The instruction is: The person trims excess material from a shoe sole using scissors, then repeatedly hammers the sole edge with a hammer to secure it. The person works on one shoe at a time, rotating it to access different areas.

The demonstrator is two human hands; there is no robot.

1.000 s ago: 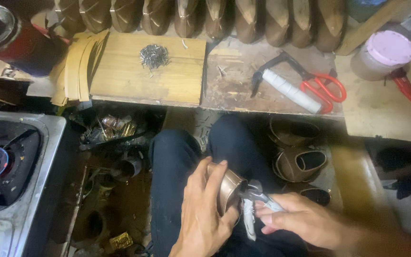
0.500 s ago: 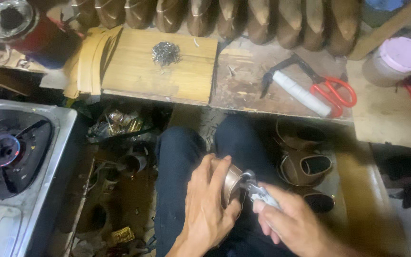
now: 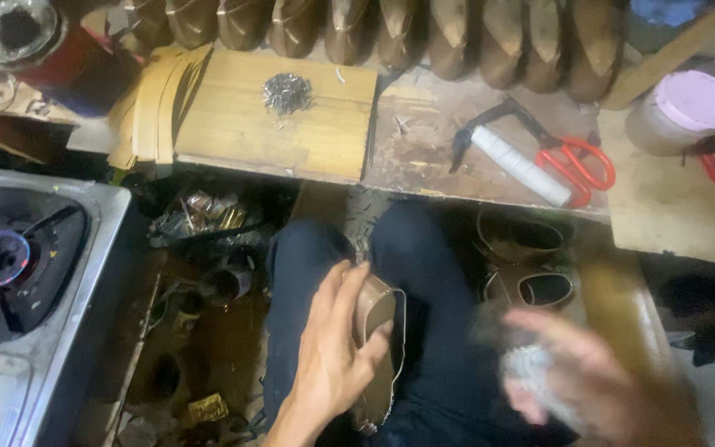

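Note:
My left hand grips a brown shoe upper on its form, held on my lap over dark trousers. My right hand is off to the right of the shoe, apart from it and badly blurred by motion. A greyish metal tool shows as a smear inside its closed fingers. On the wooden board ahead lies a small pile of metal nails.
Red-handled scissors and a white-handled tool lie on the worn bench. A pink-lidded jar stands at right. A gas stove is at left. Brown shoes line the back; more shoes sit on the floor.
My right hand has pulled away from the shoe to the right with the metal tool. The left hand keeps its hold on the shoe.

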